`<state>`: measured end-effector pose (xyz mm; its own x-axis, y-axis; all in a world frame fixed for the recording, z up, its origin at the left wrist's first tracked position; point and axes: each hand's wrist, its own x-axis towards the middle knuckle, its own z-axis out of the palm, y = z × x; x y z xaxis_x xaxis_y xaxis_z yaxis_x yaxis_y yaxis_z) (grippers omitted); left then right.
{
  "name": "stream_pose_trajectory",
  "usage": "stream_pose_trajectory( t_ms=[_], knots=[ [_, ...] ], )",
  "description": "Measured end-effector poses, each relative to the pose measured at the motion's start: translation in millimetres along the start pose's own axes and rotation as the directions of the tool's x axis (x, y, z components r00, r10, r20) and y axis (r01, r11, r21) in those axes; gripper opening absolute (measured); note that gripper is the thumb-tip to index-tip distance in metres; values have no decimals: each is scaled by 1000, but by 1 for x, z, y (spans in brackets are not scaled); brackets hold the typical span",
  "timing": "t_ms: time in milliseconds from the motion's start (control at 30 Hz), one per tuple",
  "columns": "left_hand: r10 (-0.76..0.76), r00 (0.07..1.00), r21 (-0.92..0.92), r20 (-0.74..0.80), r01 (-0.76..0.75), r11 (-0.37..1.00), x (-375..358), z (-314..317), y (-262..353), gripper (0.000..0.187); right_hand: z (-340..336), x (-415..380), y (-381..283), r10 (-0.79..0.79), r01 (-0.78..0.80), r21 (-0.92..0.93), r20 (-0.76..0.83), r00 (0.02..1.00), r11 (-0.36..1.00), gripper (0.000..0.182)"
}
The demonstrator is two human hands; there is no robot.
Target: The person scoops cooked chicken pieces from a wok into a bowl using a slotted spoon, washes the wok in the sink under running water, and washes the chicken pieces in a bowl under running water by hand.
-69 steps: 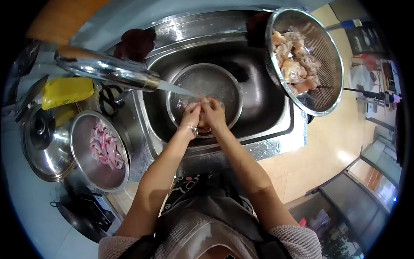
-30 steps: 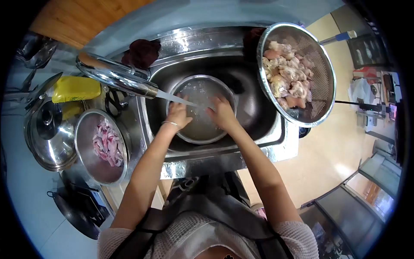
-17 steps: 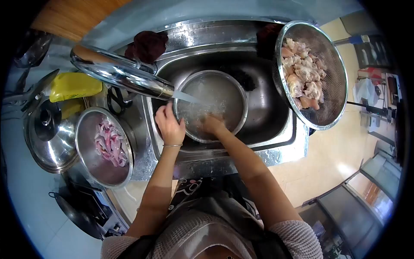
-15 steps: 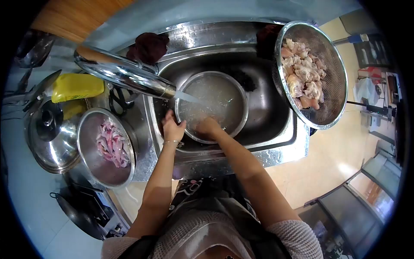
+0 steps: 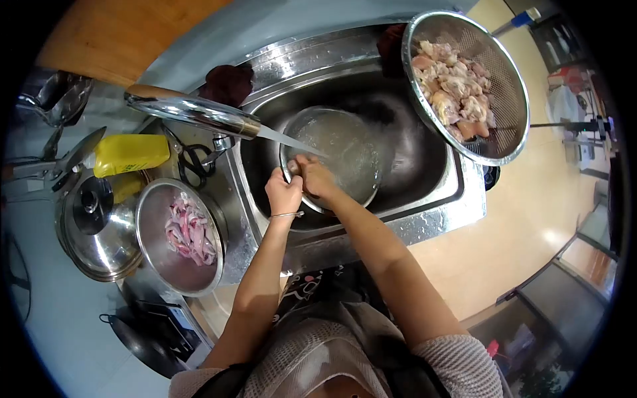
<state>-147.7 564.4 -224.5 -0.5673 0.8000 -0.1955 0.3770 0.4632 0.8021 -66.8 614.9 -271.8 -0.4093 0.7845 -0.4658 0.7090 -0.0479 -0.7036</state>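
A metal basin (image 5: 379, 189) of cloudy water sits in the steel sink, and a stream from the faucet (image 5: 229, 121) falls into it. My left hand (image 5: 285, 194) is closed at the basin's near-left rim. Right beside it, my right hand (image 5: 315, 178) is over the water with its fingers bent in towards that rim. The two hands meet or nearly meet there. Whatever is between the right fingers, if anything, is hidden.
Raw chicken pieces (image 5: 458, 93) lie in a mesh strainer (image 5: 507, 129) on the sink's right edge. To the left stand a bowl (image 5: 159, 255) of pinkish raw strips (image 5: 191, 232), scissors (image 5: 192, 162), a yellow bottle (image 5: 133, 154) and a lidded pot (image 5: 99, 239).
My right hand has come up out of the water to the basin's left rim. My left hand has closed from spread fingers, and the view has shifted slightly.
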Motion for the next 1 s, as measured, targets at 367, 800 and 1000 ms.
stream_pose_trajectory(
  t_ms=[367,800,1000],
  knots=[
    [367,929,246,49,-367,897,-8,-22,57,11,-27,-26,-23,-272,-22,598,397,877,801,31],
    [659,698,255,280,-716,650,-29,-70,102,13,-117,-121,36,8,-179,971,180,984,155,54],
    [924,230,160,307,-969,189,-62,-80,121,14,-235,-166,-4,16,213,896,-238,971,390,50]
  ],
)
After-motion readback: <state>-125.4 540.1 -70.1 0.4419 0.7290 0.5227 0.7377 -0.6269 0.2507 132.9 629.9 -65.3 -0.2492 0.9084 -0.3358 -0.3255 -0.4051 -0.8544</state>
